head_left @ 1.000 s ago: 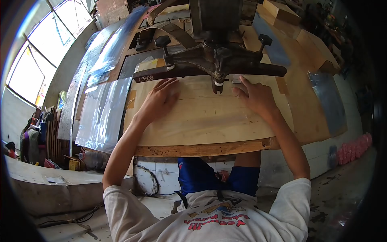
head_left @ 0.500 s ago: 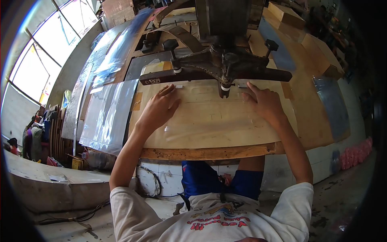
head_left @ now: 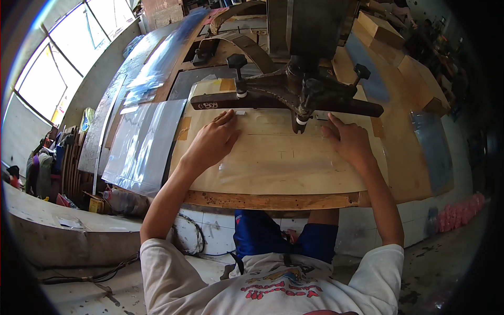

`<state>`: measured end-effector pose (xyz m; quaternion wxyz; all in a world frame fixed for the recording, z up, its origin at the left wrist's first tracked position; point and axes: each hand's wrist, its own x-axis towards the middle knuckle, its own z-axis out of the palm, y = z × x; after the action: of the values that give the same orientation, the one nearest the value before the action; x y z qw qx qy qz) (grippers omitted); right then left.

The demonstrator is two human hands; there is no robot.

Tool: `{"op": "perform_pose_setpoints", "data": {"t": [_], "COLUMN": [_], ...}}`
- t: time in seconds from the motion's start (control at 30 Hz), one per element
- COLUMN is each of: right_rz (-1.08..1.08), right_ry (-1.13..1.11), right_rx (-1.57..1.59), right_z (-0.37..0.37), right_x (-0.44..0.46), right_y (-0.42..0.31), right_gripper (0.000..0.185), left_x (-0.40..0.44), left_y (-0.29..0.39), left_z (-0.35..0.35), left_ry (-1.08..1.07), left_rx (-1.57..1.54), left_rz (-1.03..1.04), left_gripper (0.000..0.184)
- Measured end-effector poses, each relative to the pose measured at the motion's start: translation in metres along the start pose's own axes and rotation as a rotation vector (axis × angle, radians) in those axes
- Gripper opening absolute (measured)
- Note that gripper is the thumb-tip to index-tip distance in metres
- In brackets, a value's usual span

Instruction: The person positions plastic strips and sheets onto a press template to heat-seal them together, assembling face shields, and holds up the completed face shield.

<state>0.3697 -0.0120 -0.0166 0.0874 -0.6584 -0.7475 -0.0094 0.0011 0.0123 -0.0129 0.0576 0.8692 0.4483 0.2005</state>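
I see the sheet (head_left: 273, 181) under my 2 hands, long axis left to right, neither hand clearly nearer. Left hand (head_left: 209, 144): fingers together, thumb apart; right hand (head_left: 354, 142): forefinger out, thumb spread. The bar (head_left: 336, 103) runs just beyond both.

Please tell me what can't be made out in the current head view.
- Under the left hand and right hand: the palms and fingers hide it.
- Board surface behind the dark bar: the bar blocks it.
- Small marks on the board: too faint and small to read.
- Pink bundle contents: too small and blurred.
- Shirt hem, lower back: cut off by the bottom edge.
- Far right background: lost in shadow.
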Motion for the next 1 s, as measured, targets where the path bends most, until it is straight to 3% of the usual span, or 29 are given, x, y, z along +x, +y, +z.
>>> {"op": "perform_pose_setpoints", "data": {"t": [0.27, 0.67, 0.77, 0.87, 1.0], "right_rz": [-0.014, -0.134, -0.145, -0.292, -0.493], "right_ry": [0.002, 0.079, -0.028, -0.036, -0.111], "right_rx": [0.043, 0.305, 0.32, 0.404, 0.516], "right_z": [-0.007, -0.017, -0.028, -0.023, -0.028], "right_x": [0.001, -0.007, -0.008, -0.01, -0.013], "right_y": [-0.003, 0.004, -0.003, 0.0, -0.005], "right_gripper": [0.056, 0.027, 0.029, 0.026, 0.026], "left_x": [0.001, 0.003, 0.006, 0.006, 0.008], "left_y": [0.001, 0.008, 0.012, 0.01, 0.015], "left_z": [-0.001, -0.013, -0.024, -0.021, -0.025], "left_ry": [-0.02, -0.046, -0.126, -0.221, -0.346], "left_rx": [0.036, 0.023, 0.047, -0.219, -0.218], "left_rz": [-0.019, 0.015, 0.112, 0.155, 0.106], "left_gripper": [0.04, 0.029, 0.028, 0.031, 0.043]}}
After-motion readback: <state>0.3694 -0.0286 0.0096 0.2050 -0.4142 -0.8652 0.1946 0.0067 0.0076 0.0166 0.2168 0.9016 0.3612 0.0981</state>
